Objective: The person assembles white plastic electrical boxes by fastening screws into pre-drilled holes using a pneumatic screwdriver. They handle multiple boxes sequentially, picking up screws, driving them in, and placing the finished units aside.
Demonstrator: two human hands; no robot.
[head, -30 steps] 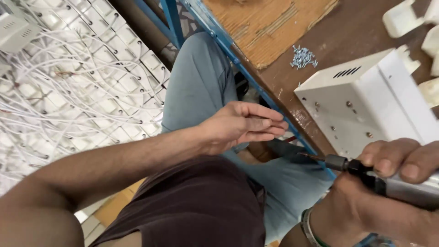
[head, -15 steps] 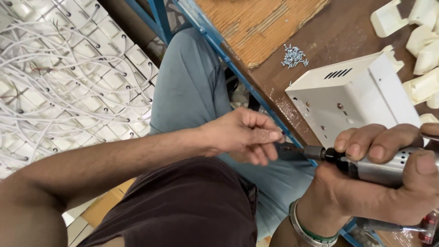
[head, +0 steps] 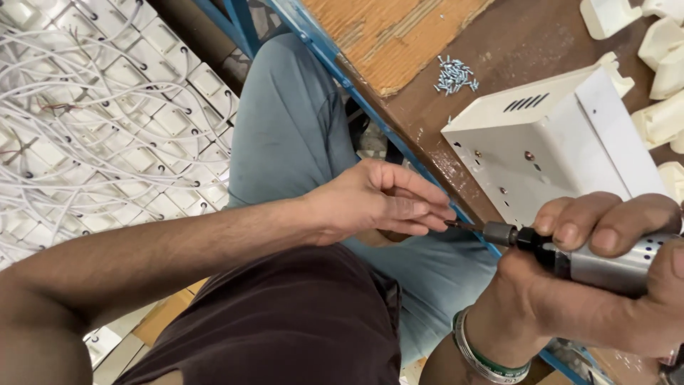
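A dark shirt (head: 285, 328) fills the bottom of the view, and the bare left forearm (head: 164, 249) is stretched across it toward the middle. The right hand (head: 605, 285) is clenched around a silver driver (head: 613, 265) at the lower right, with the fingers wrapped over the barrel and the thumb laid along its far end. A stack of bangles (head: 488, 353) is worn on that wrist. The black chuck (head: 509, 235) of the driver is pointed left, and a thin bit (head: 467, 227) is carried in it.

The left hand (head: 377, 203) is held just left of the bit, above the lap, with its fingertips (head: 434, 212) pinched together at the bit's tip. Whether something small is held between them cannot be told; it is too small to be made out. The driver is thus held level between the two hands, just off the near edge of the table.

Blue-grey trousers (head: 292, 135) are seen beneath the left hand. A blue frame rail (head: 342, 68) runs along the edge of the brown table (head: 527, 39). A white metal box (head: 556, 142) with vent slots and several screws in its face stands on the table just beyond the driver, tilted. A small heap of screws (head: 454, 75) lies farther back on the table, well apart from the hands. Cream plastic parts (head: 662, 64) are scattered at the far right. On the floor at the left, many white units (head: 107, 121) with white cables are piled.
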